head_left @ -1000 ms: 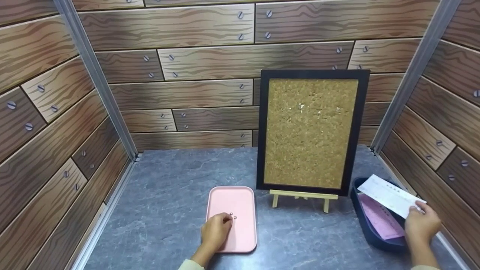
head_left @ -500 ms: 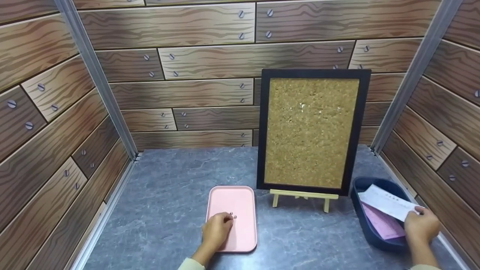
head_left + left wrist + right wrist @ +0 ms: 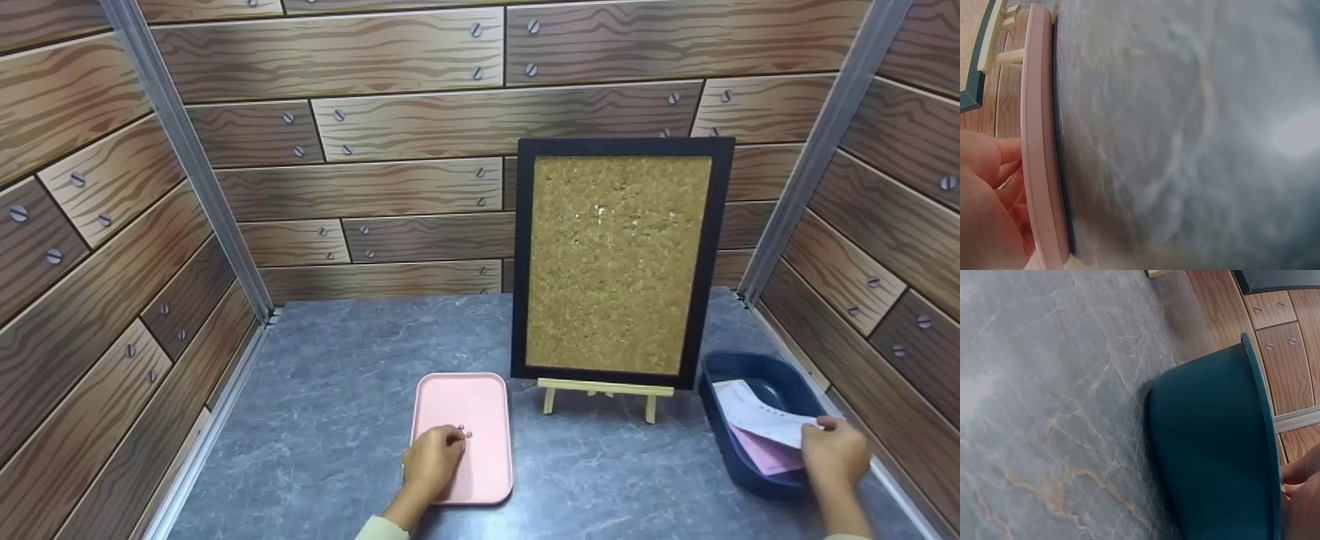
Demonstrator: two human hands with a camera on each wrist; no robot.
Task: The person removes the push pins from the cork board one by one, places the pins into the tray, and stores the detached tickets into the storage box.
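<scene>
My left hand rests over the pink tray with its fingers curled. Close to its fingertips, two tiny shiny metal pieces lie on the tray, too small to identify. Whether the fingertips pinch another piece is hidden; the tray's rim covers them in the left wrist view. At the right, my right hand pinches one end of a white printed paper slip, which sags in a curve over the dark blue bin. Under it, a pink paper slip lies inside the bin.
A black-framed cork board stands on a small wooden easel behind and between the two hands. The grey marbled table is bounded by wood-patterned walls at the back and both sides.
My right hand has moved slightly left and down with the white slip, which has gone from flat to bent and lies lower in the bin. The left hand has stayed put.
</scene>
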